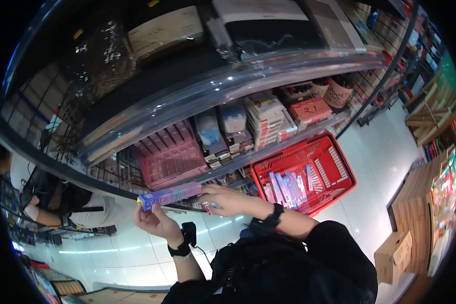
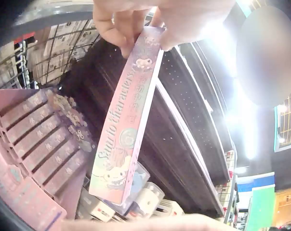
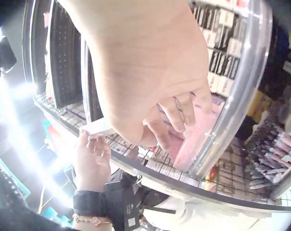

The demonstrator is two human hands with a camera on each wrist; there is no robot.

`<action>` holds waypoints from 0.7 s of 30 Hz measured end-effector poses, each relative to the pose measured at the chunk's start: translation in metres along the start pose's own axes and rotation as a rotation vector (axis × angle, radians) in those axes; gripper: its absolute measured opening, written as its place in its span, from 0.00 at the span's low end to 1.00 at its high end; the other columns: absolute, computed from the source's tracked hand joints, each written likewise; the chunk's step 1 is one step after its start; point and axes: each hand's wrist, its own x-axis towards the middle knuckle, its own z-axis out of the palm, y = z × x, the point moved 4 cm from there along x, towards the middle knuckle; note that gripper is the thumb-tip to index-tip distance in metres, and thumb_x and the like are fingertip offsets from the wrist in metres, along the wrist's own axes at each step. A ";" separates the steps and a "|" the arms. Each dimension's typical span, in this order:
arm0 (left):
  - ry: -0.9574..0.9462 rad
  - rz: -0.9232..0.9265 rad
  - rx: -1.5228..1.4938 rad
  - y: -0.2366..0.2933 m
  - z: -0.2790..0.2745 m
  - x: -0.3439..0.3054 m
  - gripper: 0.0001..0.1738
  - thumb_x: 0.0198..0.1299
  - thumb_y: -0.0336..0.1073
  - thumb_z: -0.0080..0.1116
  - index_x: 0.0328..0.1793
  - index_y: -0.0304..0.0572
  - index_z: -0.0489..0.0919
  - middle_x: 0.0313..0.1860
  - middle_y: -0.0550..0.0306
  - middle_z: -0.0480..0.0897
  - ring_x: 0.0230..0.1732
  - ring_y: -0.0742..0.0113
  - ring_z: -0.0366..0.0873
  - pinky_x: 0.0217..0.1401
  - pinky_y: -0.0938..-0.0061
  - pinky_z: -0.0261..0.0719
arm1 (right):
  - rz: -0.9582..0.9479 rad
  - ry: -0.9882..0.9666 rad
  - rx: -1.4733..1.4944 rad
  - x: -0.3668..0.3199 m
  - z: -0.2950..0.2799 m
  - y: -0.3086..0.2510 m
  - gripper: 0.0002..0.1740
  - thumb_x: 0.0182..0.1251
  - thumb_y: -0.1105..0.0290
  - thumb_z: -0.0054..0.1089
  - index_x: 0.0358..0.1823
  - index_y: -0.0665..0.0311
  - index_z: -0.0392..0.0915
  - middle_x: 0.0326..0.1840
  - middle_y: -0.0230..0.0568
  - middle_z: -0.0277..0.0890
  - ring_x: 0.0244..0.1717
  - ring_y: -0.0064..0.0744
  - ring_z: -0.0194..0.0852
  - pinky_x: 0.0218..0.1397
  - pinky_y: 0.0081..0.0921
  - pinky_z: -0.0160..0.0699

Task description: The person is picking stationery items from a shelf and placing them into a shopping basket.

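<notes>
My left hand (image 1: 158, 222) pinches one end of a long slim cardboard box (image 2: 124, 120), its fingers (image 2: 121, 36) and thumb on either side. The box is pastel pink and purple, with "Sanrio Characters" printed along it and small cartoon figures. In the head view it lies sideways across in front of the pink display tray (image 1: 169, 157) on the shelf. My right hand (image 3: 150, 72) is by the other end of the box, palm toward its wrist camera, fingers loosely bent and a ring on one. In the left wrist view that far end shows uncovered.
Below the shelf, a red basket (image 1: 342, 188) holds several similar slim boxes (image 1: 289, 188). Stacked white boxes (image 1: 264, 119) and a red box (image 1: 310, 111) line the shelf. Another person (image 1: 93, 207) is at the left. A cardboard carton (image 1: 393, 257) sits at the right.
</notes>
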 end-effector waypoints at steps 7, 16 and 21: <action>-0.343 -0.198 -0.168 -0.007 0.038 -0.061 0.20 0.53 0.23 0.53 0.50 0.38 0.61 0.46 0.47 0.70 0.43 0.66 0.72 0.45 0.77 0.71 | 0.518 0.018 0.402 -0.138 -0.016 0.005 0.35 0.54 0.64 0.57 0.61 0.67 0.53 0.56 0.52 0.60 0.54 0.41 0.64 0.56 0.32 0.63; -0.673 -0.626 -0.315 -0.011 0.126 -0.154 0.19 0.52 0.24 0.55 0.49 0.35 0.63 0.42 0.54 0.72 0.40 0.73 0.70 0.42 0.80 0.68 | 0.791 0.445 0.402 -0.241 -0.026 0.026 0.21 0.54 0.64 0.58 0.46 0.70 0.68 0.25 0.40 0.71 0.27 0.28 0.70 0.32 0.25 0.68; -0.789 -0.822 -0.248 -0.028 0.145 -0.199 0.14 0.56 0.28 0.52 0.48 0.37 0.64 0.36 0.58 0.75 0.32 0.78 0.71 0.34 0.85 0.70 | 0.946 0.533 0.320 -0.281 -0.056 0.029 0.23 0.54 0.67 0.58 0.50 0.68 0.66 0.30 0.42 0.71 0.28 0.30 0.72 0.34 0.26 0.70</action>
